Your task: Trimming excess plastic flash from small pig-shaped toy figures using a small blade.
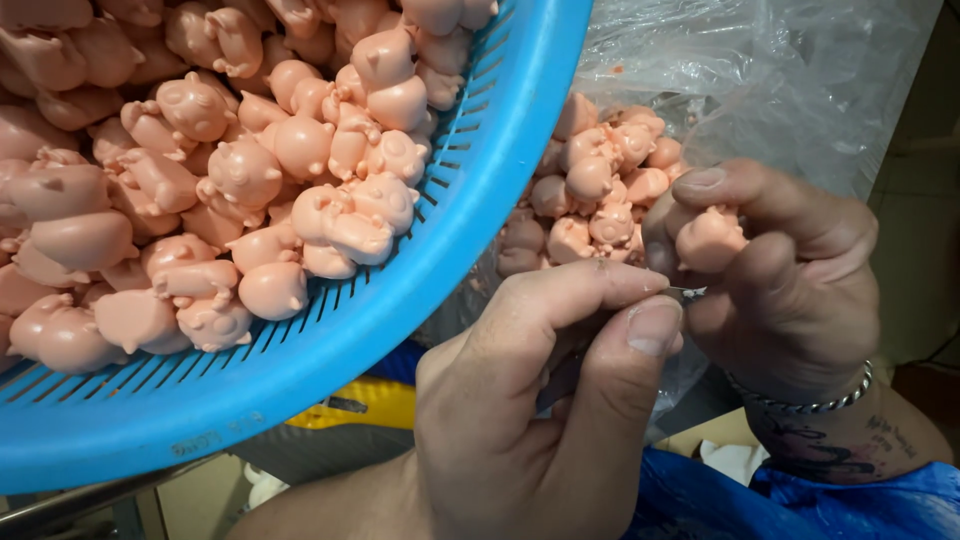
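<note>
**Trimming a pink figure by hand**

Clear plastic bagging (pixel 800 60) hangs behind, holding more pink figures (pixel 590 200). One small pink pig figure (pixel 710 238) sits pinched between the right hand's (pixel 790 290) thumb and curled fingers. Just below it, the left hand (pixel 540 400) nips a thin metal blade (pixel 688 293) between thumb and forefinger, its tip touching the figure's underside. Trimming seems to be the step in hand; the next move likely needs a steady, shallow stroke. Left of the fingers, a blue slotted basket (pixel 400 330) brims with figures.
</note>
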